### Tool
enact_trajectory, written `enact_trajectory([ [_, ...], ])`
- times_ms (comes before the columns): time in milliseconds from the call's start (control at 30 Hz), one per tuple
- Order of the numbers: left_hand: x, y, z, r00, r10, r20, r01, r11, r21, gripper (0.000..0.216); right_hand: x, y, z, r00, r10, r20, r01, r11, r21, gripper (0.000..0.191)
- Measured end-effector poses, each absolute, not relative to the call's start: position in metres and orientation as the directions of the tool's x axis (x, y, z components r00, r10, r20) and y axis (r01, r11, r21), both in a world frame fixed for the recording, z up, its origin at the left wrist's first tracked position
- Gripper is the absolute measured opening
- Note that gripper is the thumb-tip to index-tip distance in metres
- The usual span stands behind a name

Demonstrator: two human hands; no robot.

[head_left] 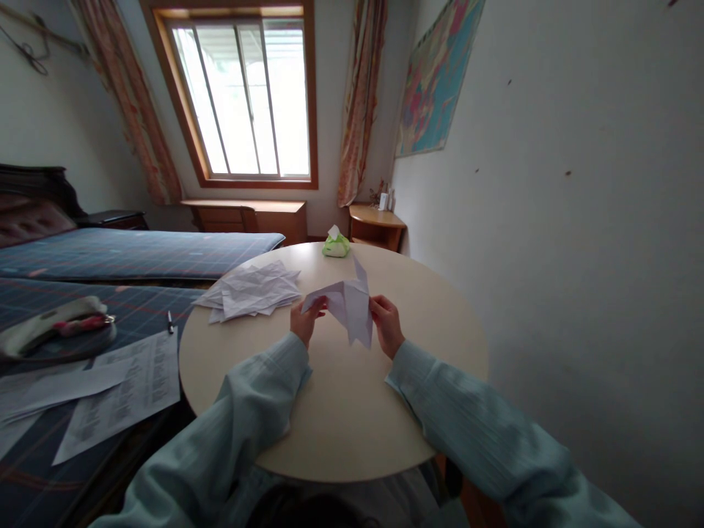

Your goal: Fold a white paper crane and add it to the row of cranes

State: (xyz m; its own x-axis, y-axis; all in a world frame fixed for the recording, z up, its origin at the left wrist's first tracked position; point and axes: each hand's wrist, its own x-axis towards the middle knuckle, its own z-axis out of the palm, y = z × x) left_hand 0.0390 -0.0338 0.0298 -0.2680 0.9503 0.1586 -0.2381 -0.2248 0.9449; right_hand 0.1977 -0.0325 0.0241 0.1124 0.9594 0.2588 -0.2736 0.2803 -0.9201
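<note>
A folded white sheet of paper [347,304] is held up above the round cream table [341,411]. My left hand [304,319] pinches its left flap, fingers closed on the paper. My right hand [387,324] grips its right edge, fingers also closed on it. The sheet's lower point hangs down between my two hands. Both arms wear pale blue-green sleeves.
A loose pile of white papers [251,292] lies on the table to the left of my hands. A green tissue pack [336,244] sits at the table's far edge. The bed at left holds printed sheets [124,392] and a pen [170,321]. A white wall runs close on the right.
</note>
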Motion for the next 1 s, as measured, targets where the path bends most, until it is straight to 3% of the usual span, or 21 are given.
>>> enact_trajectory([
  [100, 0.037, -0.031, 0.028, -0.234, 0.956, 0.178, -0.159, -0.218, 0.963, 0.033, 0.200, -0.031, 0.025, 0.160, 0.945, 0.287, -0.213, 0.317, -0.924, 0.021],
  [200, 0.032, -0.030, 0.028, -0.303, 0.849, 0.432, 0.131, -0.412, 0.902, 0.039, 0.201, -0.031, 0.027, 0.224, 0.924, 0.309, -0.161, 0.348, -0.923, 0.021],
  [300, 0.029, -0.035, 0.031, -0.266, 0.641, 0.720, 0.502, -0.546, 0.671, 0.062, 0.200, -0.034, 0.031, 0.260, 0.906, 0.333, -0.098, 0.368, -0.925, 0.021],
  [400, 0.031, -0.042, 0.034, -0.038, 0.553, 0.832, 0.672, -0.602, 0.431, 0.069, 0.196, -0.040, 0.034, 0.181, 0.917, 0.356, -0.058, 0.371, -0.927, 0.021],
  [467, 0.034, -0.044, 0.035, 0.107, 0.542, 0.834, 0.686, -0.647, 0.333, 0.068, 0.193, -0.043, 0.035, 0.084, 0.930, 0.357, -0.057, 0.362, -0.930, 0.022],
  [567, 0.035, -0.045, 0.034, 0.213, 0.537, 0.816, 0.652, -0.700, 0.290, 0.065, 0.191, -0.046, 0.036, -0.013, 0.938, 0.347, -0.072, 0.345, -0.936, 0.023],
  [833, 0.033, -0.053, 0.036, 0.196, 0.540, 0.819, 0.597, -0.728, 0.337, 0.045, 0.192, -0.042, 0.033, 0.026, 0.931, 0.365, -0.121, 0.365, -0.923, 0.026],
  [1000, 0.035, -0.052, 0.036, 0.162, 0.584, 0.795, 0.588, -0.705, 0.397, 0.030, 0.192, -0.043, 0.031, -0.007, 0.895, 0.445, 0.035, 0.445, -0.895, 0.029],
])
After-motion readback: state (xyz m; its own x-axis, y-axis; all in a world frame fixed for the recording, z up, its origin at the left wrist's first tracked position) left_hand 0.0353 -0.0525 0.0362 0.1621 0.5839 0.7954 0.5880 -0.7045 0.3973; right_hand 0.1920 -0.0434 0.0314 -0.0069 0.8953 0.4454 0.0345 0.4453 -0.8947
